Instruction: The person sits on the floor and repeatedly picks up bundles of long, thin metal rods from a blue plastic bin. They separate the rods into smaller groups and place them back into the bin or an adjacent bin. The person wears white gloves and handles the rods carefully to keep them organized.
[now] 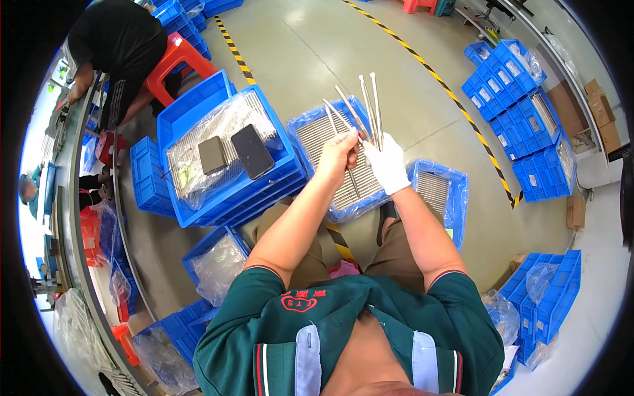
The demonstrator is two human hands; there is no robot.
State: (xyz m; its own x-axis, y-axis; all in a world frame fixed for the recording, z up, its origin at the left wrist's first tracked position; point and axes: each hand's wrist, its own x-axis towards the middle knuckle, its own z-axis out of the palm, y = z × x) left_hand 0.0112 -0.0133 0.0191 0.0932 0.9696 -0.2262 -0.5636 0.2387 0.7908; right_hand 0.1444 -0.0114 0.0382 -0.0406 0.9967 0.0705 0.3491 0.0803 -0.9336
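Note:
Both hands are raised over a blue crate (290, 125) lined with clear plastic and filled with rows of thin metal rods (315, 140). My left hand (338, 157) is bare and closed, its fingers pinching slim metal rods (335, 115); one rod end points down below it. My right hand (388, 165), in a white glove, is closed around several longer metal rods (377, 109) that fan upward and away from me. The hands nearly touch, and the rods cross between them. Exactly which fingers hold each rod is partly hidden.
Left, stacked blue crates (261, 112) carry bagged rods, a dark phone (252, 151) and a dark flat case (212, 155). A smaller crate of rods (456, 198) stands right. Crate stacks (541, 125) line the right side. A person (119, 46) sits on a red stool (177, 56) far left.

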